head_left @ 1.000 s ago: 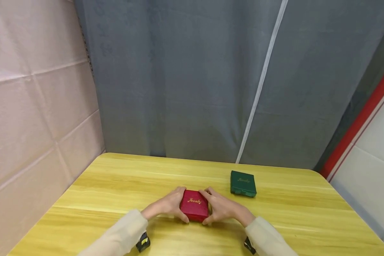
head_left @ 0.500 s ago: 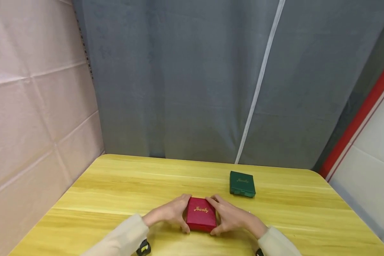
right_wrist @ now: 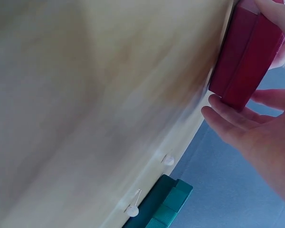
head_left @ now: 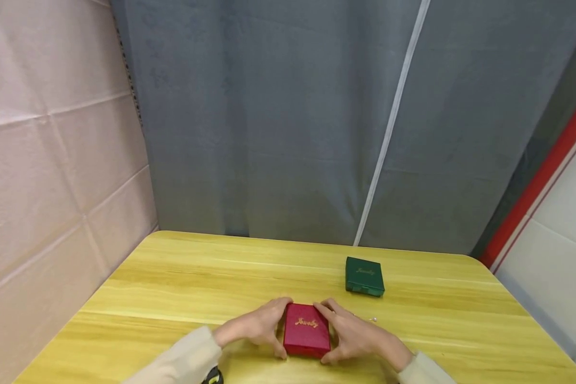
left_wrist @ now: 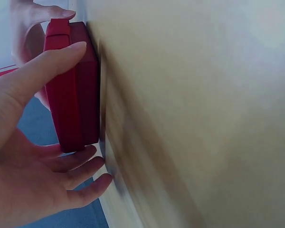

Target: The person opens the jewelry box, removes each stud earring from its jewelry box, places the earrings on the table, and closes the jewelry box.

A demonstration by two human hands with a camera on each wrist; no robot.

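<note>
A closed red jewelry box (head_left: 307, 329) with gold "Jewelry" lettering lies near the front middle of the table, between both hands. My left hand (head_left: 265, 324) grips its left side, thumb (left_wrist: 61, 64) at the front corner and fingers (left_wrist: 80, 164) round the back corner. On the right side, my right hand (head_left: 352, 332) holds it likewise, its fingers (right_wrist: 228, 118) at the back corner. Just beyond the right hand lie small earrings with pale round ends; the right wrist view shows one earring (right_wrist: 132, 210) and another pale round piece (right_wrist: 169, 160). The box's underside is hidden.
A closed green jewelry box (head_left: 365, 276) lies farther back on the right of the yellow wood-grain table (head_left: 197, 266). Behind the table hangs a grey curtain (head_left: 269, 133). A pale draped wall (head_left: 53, 160) borders the left side.
Both hands have brought the red jewelry box toward the front edge and slightly right. A small earring has come into sight behind the right hand. The green box stays put.
</note>
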